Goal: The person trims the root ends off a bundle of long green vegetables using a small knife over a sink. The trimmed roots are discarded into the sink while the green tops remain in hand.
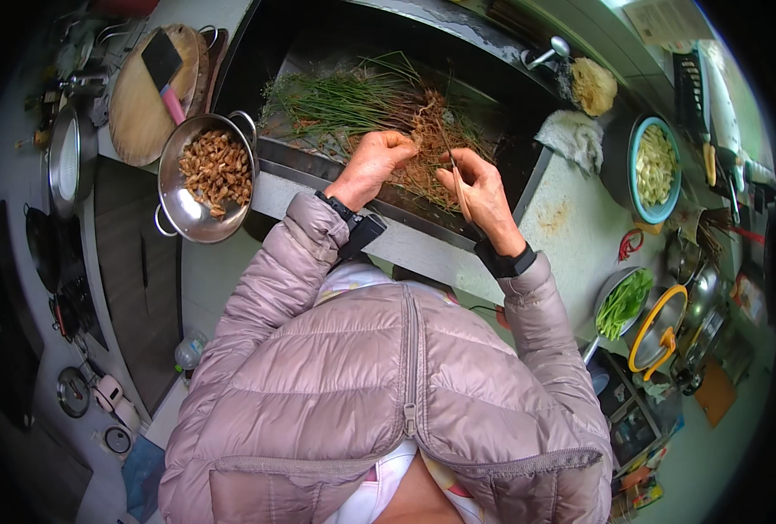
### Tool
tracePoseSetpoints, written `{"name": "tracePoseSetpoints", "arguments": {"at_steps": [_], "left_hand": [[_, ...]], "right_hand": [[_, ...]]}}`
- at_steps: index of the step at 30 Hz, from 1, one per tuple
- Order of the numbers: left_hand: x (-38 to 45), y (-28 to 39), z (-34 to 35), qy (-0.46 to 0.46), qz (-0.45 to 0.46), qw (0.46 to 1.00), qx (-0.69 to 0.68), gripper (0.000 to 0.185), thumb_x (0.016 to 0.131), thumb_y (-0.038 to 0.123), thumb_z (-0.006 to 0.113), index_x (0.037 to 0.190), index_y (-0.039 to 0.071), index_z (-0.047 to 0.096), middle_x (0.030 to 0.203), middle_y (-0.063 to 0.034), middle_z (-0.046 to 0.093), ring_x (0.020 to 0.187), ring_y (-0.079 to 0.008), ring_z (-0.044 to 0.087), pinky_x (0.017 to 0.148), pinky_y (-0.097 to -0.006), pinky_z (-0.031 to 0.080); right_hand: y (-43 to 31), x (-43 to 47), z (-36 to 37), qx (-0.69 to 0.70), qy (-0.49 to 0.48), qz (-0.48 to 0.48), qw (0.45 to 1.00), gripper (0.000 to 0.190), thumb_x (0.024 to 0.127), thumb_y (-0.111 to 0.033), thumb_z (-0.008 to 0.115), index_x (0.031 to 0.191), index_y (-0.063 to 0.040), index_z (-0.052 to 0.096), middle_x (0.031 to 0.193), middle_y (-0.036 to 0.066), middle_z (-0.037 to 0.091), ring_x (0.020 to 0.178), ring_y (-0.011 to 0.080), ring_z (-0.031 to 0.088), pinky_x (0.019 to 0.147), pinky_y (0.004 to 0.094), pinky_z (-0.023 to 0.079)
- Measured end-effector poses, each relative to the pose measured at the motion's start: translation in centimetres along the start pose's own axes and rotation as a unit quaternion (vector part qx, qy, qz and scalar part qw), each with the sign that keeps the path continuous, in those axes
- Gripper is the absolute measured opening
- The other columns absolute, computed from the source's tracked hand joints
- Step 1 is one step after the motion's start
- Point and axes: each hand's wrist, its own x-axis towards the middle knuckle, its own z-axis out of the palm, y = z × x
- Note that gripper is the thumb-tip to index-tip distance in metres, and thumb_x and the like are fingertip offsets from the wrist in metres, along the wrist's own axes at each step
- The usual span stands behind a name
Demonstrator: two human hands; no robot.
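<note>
A dark sink (303,164) lies before me, with a bunch of long green plant stalks (349,101) and a heap of tangled brown roots (434,121) in it. Above its near side, my left hand (369,169) pinches a small piece of root at the fingertips, partly hidden by them. My right hand (485,193) grips a thin-bladed knife (459,187) by its light-coloured handle, the narrow blade pointing away from me over the roots. The two hands are a short way apart. Left of the sink, a steel two-handled bowl (195,226) contains many small brown pieces (214,170).
A cleaver (162,59) with a pink handle rests on a round wooden chopping board (126,118). To the right are a rag (574,141), a blue-rimmed basin (638,196) of pale cut vegetable, a pan of leafy greens (624,304) and an orange-rimmed lid (656,327). A faucet (548,52) rises behind.
</note>
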Motion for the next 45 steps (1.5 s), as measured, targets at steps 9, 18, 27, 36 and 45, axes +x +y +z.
{"name": "tracePoseSetpoints", "arguments": {"at_steps": [9, 18, 27, 36, 45], "left_hand": [[1.1, 0.8, 2.4, -0.008, 0.084, 0.967, 0.242, 0.023, 0.088, 0.017, 0.070, 0.090, -0.006, 0.070, 0.078, -0.0070, 0.069, 0.070, -0.0117, 0.059, 0.065, -0.0312, 0.049], [0.9, 1.5, 4.4, -0.076, 0.124, 0.923, 0.356, 0.023, 0.084, 0.015, 0.069, 0.090, -0.007, 0.069, 0.079, -0.0188, 0.068, 0.070, -0.0234, 0.064, 0.067, -0.0369, 0.050], [1.1, 1.4, 5.4, -0.116, 0.112, 0.911, 0.380, 0.016, 0.089, 0.007, 0.064, 0.098, -0.005, 0.067, 0.084, -0.0063, 0.064, 0.069, -0.0107, 0.060, 0.060, -0.0279, 0.050], [1.0, 1.5, 5.4, -0.094, 0.108, 0.927, 0.347, 0.021, 0.090, 0.014, 0.065, 0.098, -0.005, 0.068, 0.084, -0.0089, 0.067, 0.076, -0.0148, 0.060, 0.068, -0.0315, 0.049], [0.3, 2.0, 4.5, -0.082, 0.079, 0.938, 0.326, 0.018, 0.092, 0.013, 0.064, 0.101, -0.003, 0.067, 0.087, -0.0025, 0.065, 0.079, -0.0097, 0.055, 0.071, -0.0271, 0.047]], "right_hand": [[1.0, -2.9, -2.9, -0.136, -0.005, 0.062, 0.989, 0.040, 0.082, -0.030, 0.076, 0.100, 0.006, 0.070, 0.059, 0.012, 0.055, 0.055, 0.0150, 0.051, 0.054, 0.0334, 0.042], [1.8, -3.8, -3.7, -0.095, -0.005, 0.061, 0.994, 0.037, 0.083, -0.030, 0.078, 0.089, 0.005, 0.070, 0.060, 0.001, 0.051, 0.060, 0.0077, 0.044, 0.052, 0.0296, 0.037], [2.9, -4.7, -5.2, -0.147, 0.010, 0.042, 0.988, 0.032, 0.081, -0.026, 0.079, 0.082, 0.005, 0.069, 0.055, 0.010, 0.050, 0.052, 0.0122, 0.044, 0.051, 0.0335, 0.040], [3.3, -4.3, -5.6, 0.142, 0.020, 0.226, 0.964, 0.034, 0.085, -0.034, 0.076, 0.075, -0.005, 0.062, 0.057, -0.001, 0.052, 0.045, 0.0092, 0.049, 0.042, 0.0267, 0.038], [1.3, -4.5, -5.1, 0.064, -0.054, 0.198, 0.977, 0.027, 0.087, -0.031, 0.077, 0.081, -0.007, 0.064, 0.057, -0.004, 0.049, 0.045, 0.0051, 0.044, 0.041, 0.0228, 0.032]]}}
